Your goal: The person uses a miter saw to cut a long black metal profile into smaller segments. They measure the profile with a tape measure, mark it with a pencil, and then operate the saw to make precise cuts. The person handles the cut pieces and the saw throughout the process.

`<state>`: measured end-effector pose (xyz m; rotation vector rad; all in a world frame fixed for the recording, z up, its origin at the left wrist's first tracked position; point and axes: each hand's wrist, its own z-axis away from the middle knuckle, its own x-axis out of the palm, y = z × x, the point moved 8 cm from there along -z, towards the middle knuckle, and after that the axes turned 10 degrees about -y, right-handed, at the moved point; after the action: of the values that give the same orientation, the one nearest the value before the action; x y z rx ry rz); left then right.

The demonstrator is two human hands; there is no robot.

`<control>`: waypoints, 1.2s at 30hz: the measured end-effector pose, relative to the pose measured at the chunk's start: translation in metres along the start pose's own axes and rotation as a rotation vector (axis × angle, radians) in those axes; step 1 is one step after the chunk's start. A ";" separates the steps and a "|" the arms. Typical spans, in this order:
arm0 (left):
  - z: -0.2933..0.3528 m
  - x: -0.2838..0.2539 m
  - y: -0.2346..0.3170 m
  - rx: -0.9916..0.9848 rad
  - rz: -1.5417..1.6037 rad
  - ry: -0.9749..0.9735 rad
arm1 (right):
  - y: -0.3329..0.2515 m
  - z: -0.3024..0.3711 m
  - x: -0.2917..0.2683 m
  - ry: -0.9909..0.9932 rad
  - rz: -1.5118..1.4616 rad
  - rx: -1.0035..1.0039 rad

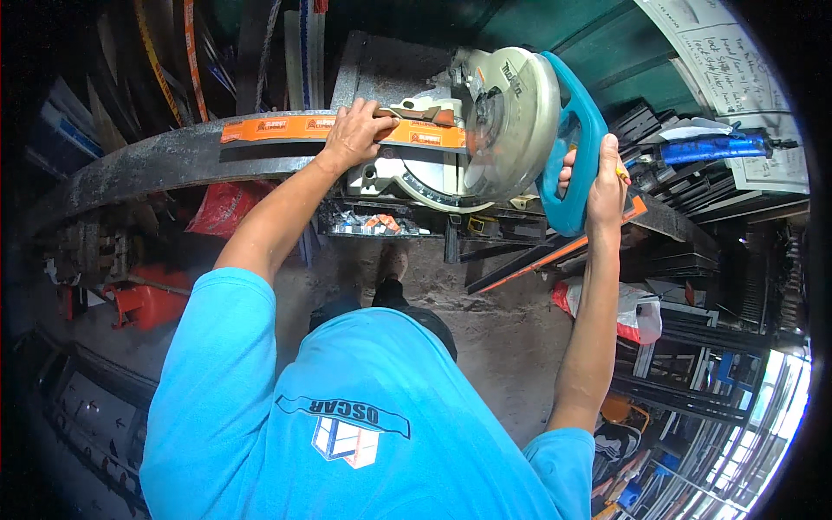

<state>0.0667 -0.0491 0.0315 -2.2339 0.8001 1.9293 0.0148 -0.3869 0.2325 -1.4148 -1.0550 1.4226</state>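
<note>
Teal handle (pixel 591 117) sits clenched in the right hand (pixel 607 178); the nearer left hand (pixel 354 139) grasps the orange-faced strip (pixel 277 128), lying left-to-right behind the front edge of the bench (pixel 173 160), right end at the clear saw guard (pixel 496 152).

This is a workshop for cutting metal profiles. Between the left hand (pixel 354 139) and the right hand (pixel 605 182) sits a mitre saw (pixel 511 121) with a clear blade guard, and under the left hand lies a long strip (pixel 277 128) faced with orange film. More long strips (pixel 191 61) stand beyond the left hand. Right of the right hand are stacked dark lengths (pixel 693 192) and a handwritten white sheet (pixel 693 52); nearer the body, the floor (pixel 485 325) looks dusty.
</note>
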 end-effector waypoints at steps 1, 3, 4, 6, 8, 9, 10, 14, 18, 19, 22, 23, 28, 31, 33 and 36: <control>0.000 0.000 0.000 0.001 0.007 -0.006 | 0.000 0.001 0.000 0.001 -0.002 0.002; -0.001 0.001 0.000 -0.002 0.003 -0.015 | 0.000 0.001 0.000 0.004 -0.001 -0.017; -0.001 0.001 0.000 -0.003 0.001 -0.019 | 0.000 0.001 0.000 0.006 -0.001 -0.027; -0.001 0.001 0.000 -0.011 0.000 -0.027 | -0.001 0.001 0.001 0.015 0.016 -0.030; -0.001 0.001 -0.001 -0.018 0.002 -0.038 | -0.001 0.000 0.001 0.014 0.018 -0.028; -0.001 0.002 -0.001 -0.019 0.005 -0.043 | 0.000 0.001 0.001 0.010 0.015 -0.023; -0.001 0.002 -0.001 -0.020 0.008 -0.049 | 0.001 0.001 0.001 0.006 0.011 -0.019; -0.001 0.002 0.000 -0.024 0.004 -0.054 | 0.002 0.002 0.000 0.002 0.016 -0.007; 0.000 -0.001 0.001 -0.021 0.010 -0.039 | 0.004 0.002 0.000 0.013 0.013 -0.008; 0.000 -0.001 0.001 -0.021 0.014 -0.039 | 0.005 0.002 0.000 0.015 0.012 -0.007; 0.000 -0.002 0.001 -0.010 0.007 -0.030 | 0.006 0.002 0.000 0.005 0.021 -0.014; 0.000 -0.002 0.001 -0.015 0.007 -0.038 | 0.006 0.003 0.000 0.007 0.022 -0.014; -0.001 0.001 0.000 -0.022 -0.010 -0.039 | 0.004 0.004 0.001 0.019 0.024 -0.030; -0.002 0.001 0.000 -0.011 -0.015 -0.030 | 0.006 0.004 0.002 0.013 0.011 -0.018; -0.002 0.001 0.001 -0.014 -0.009 -0.038 | 0.005 0.005 0.003 0.011 -0.005 -0.033; -0.002 0.000 0.000 -0.019 -0.013 -0.040 | 0.007 0.006 0.003 0.022 0.007 -0.052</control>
<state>0.0686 -0.0500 0.0318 -2.1978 0.7632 1.9780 0.0087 -0.3860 0.2246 -1.4696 -1.0810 1.3899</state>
